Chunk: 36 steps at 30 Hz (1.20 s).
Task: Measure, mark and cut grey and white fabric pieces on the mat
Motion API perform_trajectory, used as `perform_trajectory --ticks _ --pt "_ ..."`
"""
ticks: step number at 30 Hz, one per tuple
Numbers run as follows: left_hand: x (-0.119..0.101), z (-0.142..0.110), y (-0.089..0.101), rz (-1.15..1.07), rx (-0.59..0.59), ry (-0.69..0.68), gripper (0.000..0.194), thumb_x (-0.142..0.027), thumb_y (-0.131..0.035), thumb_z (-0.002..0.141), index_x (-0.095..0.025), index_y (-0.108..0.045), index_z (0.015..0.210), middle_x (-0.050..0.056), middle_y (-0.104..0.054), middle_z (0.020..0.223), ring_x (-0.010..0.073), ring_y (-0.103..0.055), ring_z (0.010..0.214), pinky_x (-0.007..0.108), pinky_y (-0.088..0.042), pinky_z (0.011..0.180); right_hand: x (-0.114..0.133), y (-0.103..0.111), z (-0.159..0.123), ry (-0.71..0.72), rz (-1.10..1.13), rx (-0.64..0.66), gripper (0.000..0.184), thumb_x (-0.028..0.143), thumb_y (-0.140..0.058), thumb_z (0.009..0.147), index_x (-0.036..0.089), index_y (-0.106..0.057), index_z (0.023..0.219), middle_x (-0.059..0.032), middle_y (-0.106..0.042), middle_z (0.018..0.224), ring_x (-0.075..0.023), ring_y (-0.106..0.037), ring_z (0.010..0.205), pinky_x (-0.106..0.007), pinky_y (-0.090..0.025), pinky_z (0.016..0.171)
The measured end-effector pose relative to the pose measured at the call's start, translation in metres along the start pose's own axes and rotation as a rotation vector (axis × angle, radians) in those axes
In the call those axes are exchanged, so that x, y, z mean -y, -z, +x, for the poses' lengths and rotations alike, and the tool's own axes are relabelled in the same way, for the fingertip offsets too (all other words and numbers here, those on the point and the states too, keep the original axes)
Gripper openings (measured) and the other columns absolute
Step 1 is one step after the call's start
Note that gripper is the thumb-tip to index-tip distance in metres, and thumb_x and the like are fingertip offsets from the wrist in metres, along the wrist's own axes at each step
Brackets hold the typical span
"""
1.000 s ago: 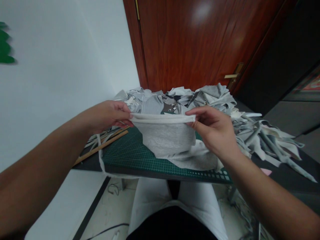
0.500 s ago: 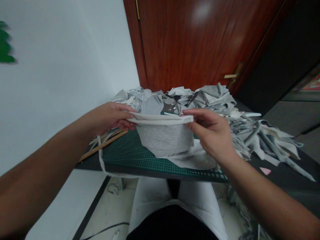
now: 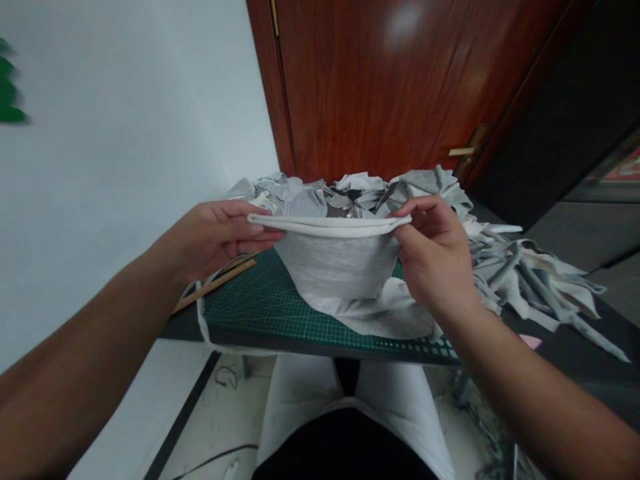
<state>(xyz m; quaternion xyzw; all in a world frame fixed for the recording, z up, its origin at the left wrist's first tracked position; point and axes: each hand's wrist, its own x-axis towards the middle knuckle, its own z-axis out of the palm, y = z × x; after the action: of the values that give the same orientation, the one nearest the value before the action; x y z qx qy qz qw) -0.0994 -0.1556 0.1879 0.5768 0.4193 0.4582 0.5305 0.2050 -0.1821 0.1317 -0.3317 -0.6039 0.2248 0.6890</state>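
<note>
A light grey piece of fabric (image 3: 340,263) with a white folded band (image 3: 330,227) along its top edge is stretched between my hands. My left hand (image 3: 225,233) pinches the band's left end between thumb and fingers. At the other end, my right hand (image 3: 433,250) grips the band's right corner. The band runs nearly level, sagging slightly in the middle. Below it the fabric hangs down, and its lower part rests crumpled on the green cutting mat (image 3: 255,303).
Heaps of grey and white fabric scraps (image 3: 430,187) lie along the back and right of the table. Wooden strips (image 3: 215,287) lie at left, near a white cord hanging over the front edge. A pink triangular piece (image 3: 531,341) is at right. Behind stands a wooden door (image 3: 375,87).
My hands have moved apart and slightly up, pulling the white band longer and tauter. The fabric hanging below has risen a little with it.
</note>
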Motion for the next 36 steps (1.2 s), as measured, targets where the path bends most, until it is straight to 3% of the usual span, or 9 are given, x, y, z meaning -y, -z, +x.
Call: perform_trajectory --ticks 5,8,13,17,21,25,30,33,36 --pt "0.012 0.001 -0.023 -0.063 -0.128 -0.174 0.009 -0.016 -0.076 0.08 -0.019 -0.07 0.074 0.0 -0.069 0.073 0.0118 -0.062 0.068 0.027 -0.057 0.073 -0.009 -0.005 0.005 0.041 -0.076 -0.1 0.016 0.014 -0.05 0.086 0.027 -0.054 0.095 0.0006 -0.055 0.086 -0.016 -0.054 0.075 -0.029 -0.042 0.068" --pt "0.02 0.0 -0.044 -0.176 -0.136 -0.266 0.014 -0.021 -0.073 0.085 -0.019 -0.063 0.076 0.0 -0.068 0.081 0.0138 -0.064 0.078 0.03 -0.056 0.082 -0.019 -0.015 0.008 0.027 -0.109 -0.2 0.015 0.015 -0.047 0.087 0.026 -0.054 0.095 0.0006 -0.054 0.087 -0.0162 -0.055 0.081 -0.03 -0.043 0.074" --pt "0.027 0.001 -0.076 -0.238 -0.261 -0.293 0.01 -0.03 -0.059 0.095 -0.022 -0.054 0.091 0.002 -0.069 0.091 0.0195 -0.069 0.091 0.031 -0.055 0.08 -0.027 -0.032 0.011 -0.021 -0.049 -0.275 0.009 0.027 -0.049 0.097 0.025 -0.053 0.105 -0.0015 -0.055 0.098 -0.0162 -0.057 0.095 -0.029 -0.046 0.082" --pt "0.032 0.009 -0.084 -0.113 -0.428 -0.332 0.012 -0.035 -0.051 0.099 -0.023 -0.052 0.095 0.001 -0.069 0.096 0.0203 -0.068 0.097 0.03 -0.054 0.08 -0.026 -0.039 0.008 0.006 -0.012 -0.254 0.021 0.043 -0.057 0.097 0.025 -0.053 0.107 -0.0031 -0.055 0.1 -0.0174 -0.057 0.097 -0.029 -0.048 0.078" --pt "0.036 0.016 -0.082 -0.046 -0.517 -0.438 0.009 -0.033 -0.057 0.096 -0.024 -0.056 0.093 -0.002 -0.07 0.093 0.0165 -0.066 0.094 0.027 -0.052 0.086 -0.035 -0.038 0.002 0.052 -0.09 -0.231 0.025 0.044 -0.055 0.099 0.028 -0.051 0.119 -0.0019 -0.053 0.092 -0.0171 -0.057 0.084 -0.03 -0.048 0.072" --pt "0.032 0.016 -0.078 0.001 -0.502 -0.512 0.011 -0.026 -0.066 0.089 -0.024 -0.058 0.096 -0.003 -0.071 0.085 0.017 -0.068 0.088 0.029 -0.052 0.088 -0.037 -0.025 -0.003 0.003 -0.118 -0.111 0.023 0.031 -0.058 0.095 0.029 -0.052 0.118 -0.001 -0.057 0.09 -0.017 -0.056 0.075 -0.031 -0.048 0.069" --pt "0.016 0.011 -0.087 0.173 -0.335 -0.494 0.026 -0.025 -0.078 0.081 -0.025 -0.056 0.095 -0.002 -0.074 0.083 0.0207 -0.073 0.086 0.032 -0.054 0.08 0.008 -0.015 0.01 0.101 -0.264 0.249 0.048 0.02 -0.076 0.075 0.028 -0.062 0.12 -0.006 -0.061 0.13 -0.0271 -0.056 0.12 -0.041 -0.048 0.097" --pt "0.004 0.01 -0.101 0.24 -0.215 -0.562 0.021 -0.024 -0.082 0.077 -0.023 -0.061 0.082 -0.001 -0.072 0.082 0.0202 -0.072 0.083 0.033 -0.055 0.079 0.035 -0.024 0.029 0.086 -0.215 0.525 0.047 0.028 -0.085 0.072 0.027 -0.066 0.115 -0.0039 -0.068 0.115 -0.0265 -0.061 0.111 -0.039 -0.05 0.092" --pt "-0.009 0.013 -0.111 0.29 -0.182 -0.644 0.017 -0.025 -0.082 0.077 -0.022 -0.065 0.074 -0.002 -0.07 0.081 0.0182 -0.071 0.085 0.031 -0.055 0.078 0.046 -0.031 0.048 0.073 -0.232 0.546 0.027 0.029 -0.088 0.071 0.022 -0.069 0.089 -0.0002 -0.067 0.084 -0.0218 -0.062 0.088 -0.034 -0.051 0.08"
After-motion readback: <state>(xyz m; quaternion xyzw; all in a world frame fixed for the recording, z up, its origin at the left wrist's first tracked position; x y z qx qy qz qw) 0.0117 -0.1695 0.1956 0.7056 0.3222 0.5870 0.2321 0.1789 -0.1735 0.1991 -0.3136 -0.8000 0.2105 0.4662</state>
